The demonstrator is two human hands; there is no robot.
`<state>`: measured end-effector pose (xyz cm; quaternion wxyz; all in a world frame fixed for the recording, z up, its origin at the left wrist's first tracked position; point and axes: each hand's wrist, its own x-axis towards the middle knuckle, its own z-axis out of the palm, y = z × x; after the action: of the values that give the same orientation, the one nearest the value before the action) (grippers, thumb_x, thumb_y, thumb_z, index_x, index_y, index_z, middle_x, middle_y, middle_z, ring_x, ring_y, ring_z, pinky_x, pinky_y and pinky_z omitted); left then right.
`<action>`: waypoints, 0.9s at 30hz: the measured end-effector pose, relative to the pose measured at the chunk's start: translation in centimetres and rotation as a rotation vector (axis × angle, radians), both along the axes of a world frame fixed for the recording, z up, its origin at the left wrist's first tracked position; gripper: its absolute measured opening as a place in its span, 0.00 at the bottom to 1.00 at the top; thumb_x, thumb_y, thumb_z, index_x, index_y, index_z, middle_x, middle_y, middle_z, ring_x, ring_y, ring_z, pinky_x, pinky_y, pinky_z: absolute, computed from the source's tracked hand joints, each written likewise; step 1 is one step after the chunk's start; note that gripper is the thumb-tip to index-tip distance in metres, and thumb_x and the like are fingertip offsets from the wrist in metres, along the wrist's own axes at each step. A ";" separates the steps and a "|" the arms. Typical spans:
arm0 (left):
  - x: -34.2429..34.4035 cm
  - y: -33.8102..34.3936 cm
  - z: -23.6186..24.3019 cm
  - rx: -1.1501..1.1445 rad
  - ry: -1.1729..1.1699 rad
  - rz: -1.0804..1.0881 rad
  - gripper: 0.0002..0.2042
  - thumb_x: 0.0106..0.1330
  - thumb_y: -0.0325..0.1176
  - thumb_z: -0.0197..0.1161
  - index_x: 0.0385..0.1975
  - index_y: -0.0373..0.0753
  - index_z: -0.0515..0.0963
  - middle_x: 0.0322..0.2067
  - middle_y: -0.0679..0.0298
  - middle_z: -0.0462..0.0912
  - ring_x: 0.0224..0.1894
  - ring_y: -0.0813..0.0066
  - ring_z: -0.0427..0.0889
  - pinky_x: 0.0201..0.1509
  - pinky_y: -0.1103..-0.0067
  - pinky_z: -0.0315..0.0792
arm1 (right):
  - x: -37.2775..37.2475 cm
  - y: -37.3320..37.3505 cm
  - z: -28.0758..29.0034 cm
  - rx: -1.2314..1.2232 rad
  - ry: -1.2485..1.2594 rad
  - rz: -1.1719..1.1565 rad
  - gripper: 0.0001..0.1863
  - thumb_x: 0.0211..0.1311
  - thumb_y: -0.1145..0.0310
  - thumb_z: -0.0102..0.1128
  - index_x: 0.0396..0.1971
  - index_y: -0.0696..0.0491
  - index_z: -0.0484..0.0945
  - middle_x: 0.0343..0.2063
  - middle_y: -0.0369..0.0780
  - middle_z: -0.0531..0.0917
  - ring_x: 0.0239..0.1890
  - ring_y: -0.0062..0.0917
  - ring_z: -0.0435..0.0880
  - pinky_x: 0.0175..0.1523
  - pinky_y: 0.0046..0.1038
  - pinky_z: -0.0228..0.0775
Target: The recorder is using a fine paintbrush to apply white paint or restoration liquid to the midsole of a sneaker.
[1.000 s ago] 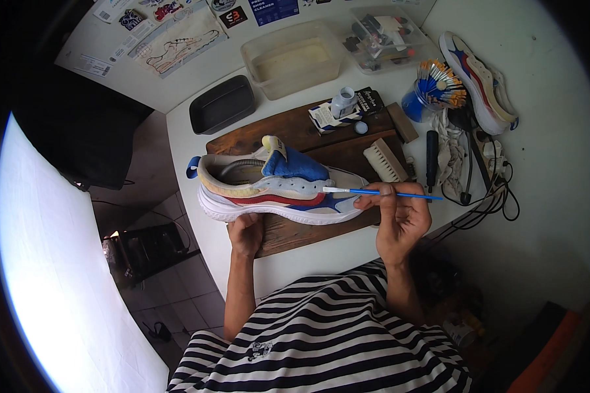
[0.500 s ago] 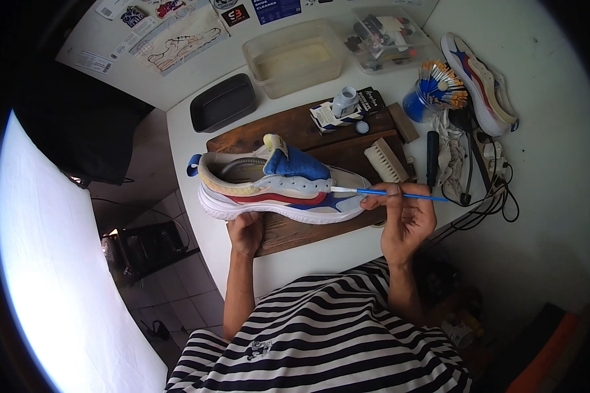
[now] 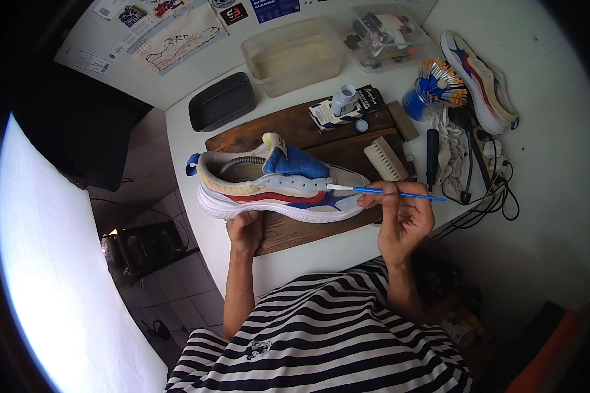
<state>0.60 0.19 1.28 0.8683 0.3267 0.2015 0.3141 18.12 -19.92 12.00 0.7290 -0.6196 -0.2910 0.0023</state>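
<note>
A sneaker (image 3: pixel 288 208) with white sole, red stripe, blue tongue and pale grey eyelet panel lies sideways above a dark wooden board (image 3: pixel 295 239), a coiled metal shoe tree inside. My left hand (image 3: pixel 244 234) is curled under its heel end, gripping it from below. My right hand (image 3: pixel 403 223) pinches a blue-handled paintbrush (image 3: pixel 406 194); its pale flat tip is at the front end of the eyelet panel, and my fingers are beside the toe. Behind, an open bottle (image 3: pixel 344 101) stands on a carton near its loose cap (image 3: pixel 361 125). A scrub brush (image 3: pixel 385 159) lies right of them.
A white desk (image 3: pixel 282 275) holds a dark tray (image 3: pixel 221 101), clear tubs (image 3: pixel 292 59), a cup of brushes (image 3: pixel 418 105), a second sneaker (image 3: pixel 478 85), crumpled cloth (image 3: pixel 449 154), a black-handled tool (image 3: pixel 432 157) and tangled cables (image 3: pixel 498 196). A bright white panel (image 3: pixel 65 275) stands at left.
My right hand and paintbrush shifted slightly right along the eyelet panel, then a few pixels back left. My left hand and the sneaker have barely moved.
</note>
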 end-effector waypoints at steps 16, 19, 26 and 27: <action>0.5 -0.5 1.1 0.003 0.053 0.041 0.17 0.49 0.22 0.52 0.42 0.35 0.71 0.31 0.68 0.73 0.34 0.76 0.70 0.47 0.78 0.65 | -0.1 0.1 -0.1 -0.002 0.008 -0.001 0.06 0.68 0.75 0.47 0.35 0.63 0.65 0.24 0.49 0.81 0.24 0.26 0.83 0.32 0.24 0.78; 0.2 -0.3 0.7 0.007 0.030 0.035 0.17 0.49 0.22 0.52 0.42 0.35 0.71 0.31 0.68 0.72 0.33 0.77 0.68 0.46 0.78 0.64 | 0.0 -0.2 -0.3 -0.008 0.006 -0.013 0.06 0.68 0.75 0.47 0.34 0.63 0.65 0.24 0.49 0.81 0.23 0.26 0.83 0.31 0.24 0.77; 0.2 -0.3 0.2 0.009 -0.004 0.016 0.11 0.51 0.23 0.53 0.36 0.37 0.72 0.29 0.70 0.70 0.31 0.79 0.67 0.44 0.79 0.63 | -0.4 0.1 0.4 0.062 0.064 -0.005 0.03 0.67 0.78 0.48 0.36 0.63 0.67 0.24 0.46 0.80 0.26 0.24 0.82 0.34 0.23 0.77; 0.4 -0.3 0.4 0.026 -0.012 0.019 0.11 0.51 0.23 0.52 0.35 0.37 0.72 0.28 0.70 0.70 0.31 0.79 0.66 0.44 0.79 0.63 | -0.5 0.2 0.5 0.066 0.068 0.007 0.03 0.67 0.79 0.48 0.36 0.63 0.67 0.24 0.46 0.80 0.26 0.24 0.82 0.34 0.23 0.77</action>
<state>0.98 -0.12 1.72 0.8621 0.3341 0.1955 0.3270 17.59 -19.68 12.45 0.7585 -0.5936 -0.2684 0.0164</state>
